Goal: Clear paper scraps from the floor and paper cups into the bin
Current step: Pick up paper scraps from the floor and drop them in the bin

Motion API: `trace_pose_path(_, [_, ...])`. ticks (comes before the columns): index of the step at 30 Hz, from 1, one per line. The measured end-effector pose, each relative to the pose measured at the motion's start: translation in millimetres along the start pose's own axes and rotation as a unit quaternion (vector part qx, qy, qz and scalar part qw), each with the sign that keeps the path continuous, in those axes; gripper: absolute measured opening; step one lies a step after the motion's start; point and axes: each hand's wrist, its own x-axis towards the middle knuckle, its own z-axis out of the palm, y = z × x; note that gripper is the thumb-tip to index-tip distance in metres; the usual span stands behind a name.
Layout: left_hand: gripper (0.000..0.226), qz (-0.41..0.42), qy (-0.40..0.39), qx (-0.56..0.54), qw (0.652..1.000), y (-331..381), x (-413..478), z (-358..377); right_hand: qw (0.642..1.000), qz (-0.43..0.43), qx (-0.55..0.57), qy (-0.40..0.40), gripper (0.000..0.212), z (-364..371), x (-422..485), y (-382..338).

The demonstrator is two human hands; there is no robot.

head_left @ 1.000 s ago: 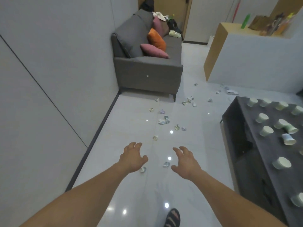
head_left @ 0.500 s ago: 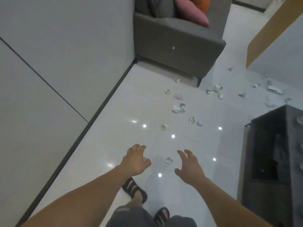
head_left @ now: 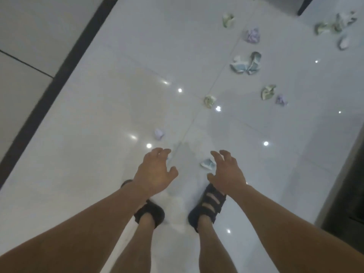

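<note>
Left hand [head_left: 155, 174]: fingers spread wide, empty, left of the pale green crumpled paper scrap [head_left: 208, 164].
Right hand [head_left: 226, 170]: loosely spread, empty, just right of that scrap.
Other crumpled scraps [head_left: 246, 63]: strewn beyond it on the glossy white tile floor [head_left: 98, 134].

Indoor room, glossy white floor tiles [head_left: 118, 115], dark skirting [head_left: 63, 75]

The left forearm [head_left: 88, 223] and right forearm [head_left: 285, 219] extend forward and down over the floor [head_left: 88, 119]. The left hand [head_left: 155, 172] and right hand [head_left: 226, 170] are palm-down above the floor, fingers spread, loosely curled, holding nothing. The left foot [head_left: 149, 213] and right foot [head_left: 206, 205] stand on the floor beneath the hands.
</note>
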Motion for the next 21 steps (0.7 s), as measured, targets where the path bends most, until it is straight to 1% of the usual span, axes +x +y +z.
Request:
trace_pose_path(3, [0.063,-0.007,-0.016,-0.001,1.000,-22,49,64,0.999,-0.014,-0.031,-0.018,0.074,59,60,40])
trace_pose_path(7, [0.060,-0.031,-0.022,-0.040,0.998,-53,87,135,0.996,-0.025,-0.072,-0.042,0.074,127,119,82])
trace_pose_path(9, [0.058,-0.039,-0.028,-0.051,0.998,-67,95,162,0.996,-0.026,-0.081,-0.035,0.073,154,140,96])
trace_pose_path(11, [0.058,-0.046,-0.040,-0.058,0.996,-80,99,182,0.997,-0.024,-0.072,-0.018,0.068,174,157,104])
trace_pose_path(14, [0.057,-0.046,-0.059,-0.071,0.995,-92,102,196,0.999,-0.030,-0.037,0.019,0.050,193,169,106])
trace_pose_path(15, [0.057,-0.048,-0.062,-0.076,0.994,-94,103,197,0.999,-0.032,-0.024,0.024,0.048,196,170,104])
trace_pose_path(16, [0.058,-0.052,-0.063,-0.079,0.994,-95,104,195,0.999,-0.036,-0.010,0.024,0.048,197,168,101])
trace_pose_path(18, [0.060,-0.065,-0.062,-0.092,0.992,-93,106,187,0.997,-0.063,0.034,0.022,0.056,192,160,85])
trace_pose_path(21, [0.061,-0.084,-0.060,-0.149,0.983,-82,108,163,0.980,-0.167,0.099,0.044,0.065,171,142,43])
